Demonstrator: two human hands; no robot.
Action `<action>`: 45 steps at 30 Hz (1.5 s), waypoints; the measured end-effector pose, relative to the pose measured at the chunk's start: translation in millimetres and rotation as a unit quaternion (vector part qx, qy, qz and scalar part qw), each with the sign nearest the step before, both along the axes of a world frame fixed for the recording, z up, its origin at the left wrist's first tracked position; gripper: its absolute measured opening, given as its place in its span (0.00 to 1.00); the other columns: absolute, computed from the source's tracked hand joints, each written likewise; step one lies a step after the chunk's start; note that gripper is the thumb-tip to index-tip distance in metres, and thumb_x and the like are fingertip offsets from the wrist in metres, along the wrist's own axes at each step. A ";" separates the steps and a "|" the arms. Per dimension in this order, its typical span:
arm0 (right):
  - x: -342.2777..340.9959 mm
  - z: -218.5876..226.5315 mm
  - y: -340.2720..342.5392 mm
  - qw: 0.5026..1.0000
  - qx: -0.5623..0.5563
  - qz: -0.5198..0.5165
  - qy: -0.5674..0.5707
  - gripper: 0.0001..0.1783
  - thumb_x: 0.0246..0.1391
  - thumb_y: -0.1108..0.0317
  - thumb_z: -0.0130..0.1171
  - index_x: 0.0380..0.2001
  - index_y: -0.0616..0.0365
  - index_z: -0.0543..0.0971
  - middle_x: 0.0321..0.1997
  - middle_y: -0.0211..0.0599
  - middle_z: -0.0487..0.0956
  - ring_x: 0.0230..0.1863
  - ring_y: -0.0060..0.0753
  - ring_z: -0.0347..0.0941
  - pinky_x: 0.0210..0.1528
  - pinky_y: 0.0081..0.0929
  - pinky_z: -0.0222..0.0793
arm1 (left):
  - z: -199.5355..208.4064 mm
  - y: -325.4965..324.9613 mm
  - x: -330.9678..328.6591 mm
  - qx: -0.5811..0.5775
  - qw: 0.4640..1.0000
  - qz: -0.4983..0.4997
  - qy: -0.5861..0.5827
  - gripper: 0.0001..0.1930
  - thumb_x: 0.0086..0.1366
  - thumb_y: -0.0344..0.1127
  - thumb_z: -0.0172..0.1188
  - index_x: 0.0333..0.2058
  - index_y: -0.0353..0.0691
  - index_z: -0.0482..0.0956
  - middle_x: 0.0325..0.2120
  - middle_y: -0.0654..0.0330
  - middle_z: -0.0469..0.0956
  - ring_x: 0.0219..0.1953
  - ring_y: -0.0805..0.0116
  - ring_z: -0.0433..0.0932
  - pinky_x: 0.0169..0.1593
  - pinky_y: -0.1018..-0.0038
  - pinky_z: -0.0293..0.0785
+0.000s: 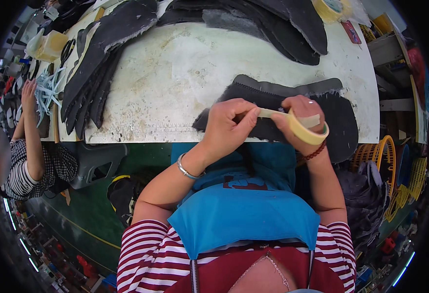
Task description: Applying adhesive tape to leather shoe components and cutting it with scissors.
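Observation:
My right hand grips a roll of pale yellow masking tape, its fingers wrapped round the ring. A strip of the tape stretches leftward from the roll, and its end is pinched between thumb and fingers of my left hand. Both hands are just above a dark, fuzzy-edged fabric piece at the table's near right edge. This piece has a zigzag seam along one part and overhangs the edge a little. My hands hide its middle.
On the worn white table lie stacks of dark pieces at left and far right. Black scissors and pale blue strips are farther left, near a co-worker's hands. Yellow baskets stand at right.

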State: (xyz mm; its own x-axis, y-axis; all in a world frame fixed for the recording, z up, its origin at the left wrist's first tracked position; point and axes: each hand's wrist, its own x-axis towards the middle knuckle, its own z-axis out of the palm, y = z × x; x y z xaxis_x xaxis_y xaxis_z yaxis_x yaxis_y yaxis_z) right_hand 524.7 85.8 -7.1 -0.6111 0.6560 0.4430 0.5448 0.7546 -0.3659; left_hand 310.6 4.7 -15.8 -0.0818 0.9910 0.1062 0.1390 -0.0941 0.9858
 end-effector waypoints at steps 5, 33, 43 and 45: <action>13.0 4.4 1.5 0.916 -0.343 -0.013 0.207 0.15 0.58 0.60 0.72 0.33 0.60 0.81 0.29 0.33 0.79 0.30 0.26 0.75 0.37 0.26 0.70 | -4.2 6.5 -6.9 0.030 0.997 0.039 0.061 0.07 0.70 0.31 0.65 0.35 0.33 0.87 0.24 0.62 0.80 0.25 0.76 0.74 0.30 0.76 0.68; -22.6 -19.0 25.7 0.989 0.038 -0.081 -0.116 0.08 0.50 0.65 0.67 0.27 0.53 0.77 0.26 0.38 0.79 0.32 0.44 0.79 0.36 0.40 0.72 | -1.7 52.0 -3.5 0.047 0.853 0.035 0.519 0.10 0.56 0.35 0.63 0.36 0.40 0.82 0.40 0.51 0.82 0.41 0.50 0.82 0.41 0.56 0.77; 16.7 -12.1 49.2 0.986 0.082 -0.015 -0.142 0.17 0.56 0.51 0.70 0.34 0.53 0.81 0.33 0.39 0.80 0.37 0.39 0.79 0.40 0.35 0.70 | -33.8 14.0 18.2 0.157 0.861 -0.009 0.483 0.29 0.60 0.35 0.65 0.60 0.29 0.75 0.61 0.47 0.74 0.66 0.49 0.72 0.68 0.57 0.69; 24.1 -7.2 58.0 0.970 -0.229 0.040 0.068 0.18 0.61 0.54 0.68 0.44 0.58 0.82 0.39 0.37 0.81 0.41 0.30 0.78 0.44 0.28 0.72 | -35.5 13.9 18.7 0.161 0.859 -0.006 0.486 0.29 0.60 0.35 0.65 0.60 0.29 0.75 0.61 0.47 0.74 0.65 0.50 0.73 0.67 0.57 0.69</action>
State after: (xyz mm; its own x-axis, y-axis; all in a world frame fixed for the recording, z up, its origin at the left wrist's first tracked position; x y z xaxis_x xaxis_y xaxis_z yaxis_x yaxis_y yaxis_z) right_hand 548.8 143.8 -14.3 -0.6254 0.7555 0.1953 0.4145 0.5336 -0.7372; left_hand 329.3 18.6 -51.3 0.2108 0.8973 0.3879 0.8789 -0.3476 0.3266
